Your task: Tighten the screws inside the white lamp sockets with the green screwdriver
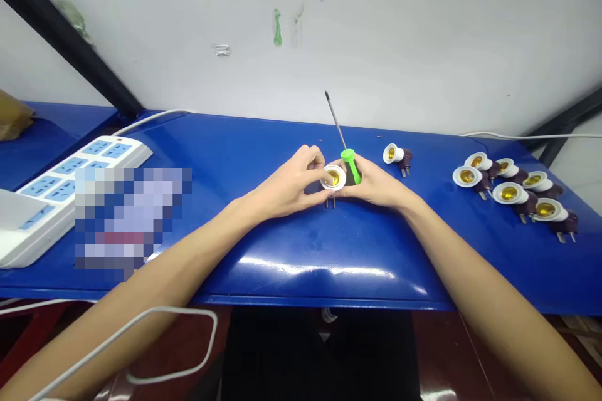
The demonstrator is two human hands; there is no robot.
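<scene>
My left hand [301, 183] is closed at a white lamp socket [339, 185], its index fingertip inside the brass-lined mouth and its thumb near the rim. The socket faces me, with two metal plug prongs showing below. From the other side, my right hand [374, 182] wraps round this socket plug. That hand also keeps a screwdriver [348, 156] with a green and black handle, its shaft pointing up and away toward the wall. How the right fingers sit behind the socket is hidden. A second socket plug [397, 155], white with a dark brown body, lies just beyond my right hand.
Several more socket plugs [508, 193] stand grouped at the right of the blue table [310, 276]. A white power strip [136, 149] and a pixelated patch [136, 213] are at the left. White cable [160, 114] runs along the back. Small bits lie near the wall.
</scene>
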